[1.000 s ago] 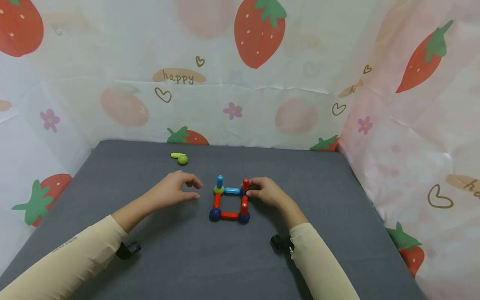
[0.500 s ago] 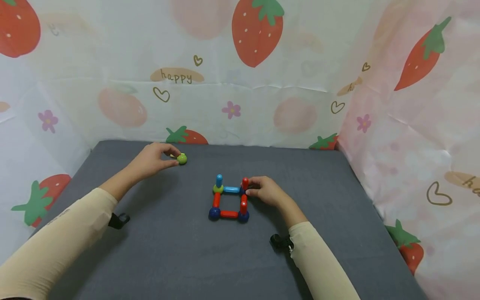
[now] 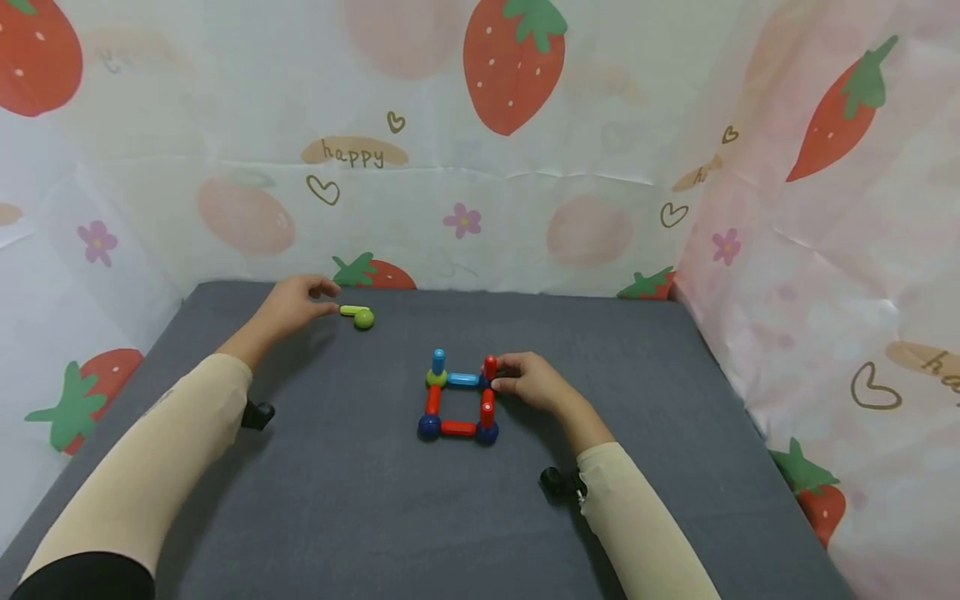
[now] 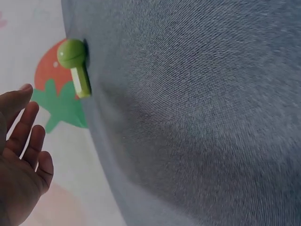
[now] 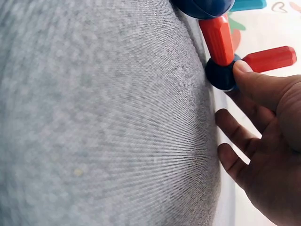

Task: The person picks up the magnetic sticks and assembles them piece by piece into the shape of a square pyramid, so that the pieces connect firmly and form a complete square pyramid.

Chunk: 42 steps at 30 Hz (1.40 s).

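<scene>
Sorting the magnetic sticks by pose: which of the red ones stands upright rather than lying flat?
The red stick at the square's far right corner, beside the right hand. The other two red sticks lie flat as sides of the square.

I see a dark grey table [image 3: 375,517] with a fine woven texture. A lime green ball [image 3: 364,318] sits joined to a lighter yellow-green rod [image 3: 349,310]. The square frame [image 3: 459,402] has dark blue balls at three corners and a green ball [image 3: 437,379] at the fourth; its sides are three red rods and one light blue rod [image 3: 463,380]. A blue post [image 3: 438,361] and a red post [image 3: 491,367] stand on its far corners. My sleeves [image 3: 637,525] are pale cream. The backdrop [image 3: 480,167] is white and pink, printed with red strawberries with green leaves, purple flowers, brown hearts and the word "happy".
</scene>
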Each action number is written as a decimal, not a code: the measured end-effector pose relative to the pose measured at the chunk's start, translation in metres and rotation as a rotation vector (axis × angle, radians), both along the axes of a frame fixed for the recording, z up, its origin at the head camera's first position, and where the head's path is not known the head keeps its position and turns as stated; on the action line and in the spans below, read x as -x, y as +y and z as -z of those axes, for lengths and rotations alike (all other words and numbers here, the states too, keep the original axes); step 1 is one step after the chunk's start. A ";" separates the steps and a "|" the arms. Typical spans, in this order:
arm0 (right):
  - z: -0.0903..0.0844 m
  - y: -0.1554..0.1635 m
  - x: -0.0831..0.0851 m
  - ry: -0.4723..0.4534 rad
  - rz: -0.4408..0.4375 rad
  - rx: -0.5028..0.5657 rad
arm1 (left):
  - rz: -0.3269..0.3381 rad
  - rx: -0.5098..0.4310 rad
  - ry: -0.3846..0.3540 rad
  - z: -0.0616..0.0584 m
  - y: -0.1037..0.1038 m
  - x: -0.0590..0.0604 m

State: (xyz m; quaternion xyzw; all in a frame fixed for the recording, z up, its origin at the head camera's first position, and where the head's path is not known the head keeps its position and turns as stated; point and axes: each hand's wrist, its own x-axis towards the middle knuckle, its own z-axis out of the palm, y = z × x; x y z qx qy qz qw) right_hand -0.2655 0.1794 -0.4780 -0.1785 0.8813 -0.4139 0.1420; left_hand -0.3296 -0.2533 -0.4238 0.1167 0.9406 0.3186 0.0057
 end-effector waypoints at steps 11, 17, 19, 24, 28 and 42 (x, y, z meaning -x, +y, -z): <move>-0.002 0.000 0.000 0.004 -0.004 -0.010 | -0.002 -0.023 -0.037 0.032 -0.001 0.030; 0.000 0.002 0.000 0.001 0.001 -0.006 | -0.037 -0.023 -0.076 0.043 0.009 0.036; 0.000 0.002 0.000 -0.003 -0.001 0.001 | -0.048 -0.024 -0.085 0.044 0.011 0.035; 0.001 0.002 0.000 0.001 -0.009 0.010 | -0.057 -0.020 -0.104 0.048 0.014 0.037; 0.001 0.003 0.001 0.006 -0.013 0.006 | -0.041 -0.021 -0.123 0.050 0.015 0.038; 0.001 0.003 0.000 -0.009 0.001 0.017 | -0.041 0.046 -0.087 0.055 0.016 0.042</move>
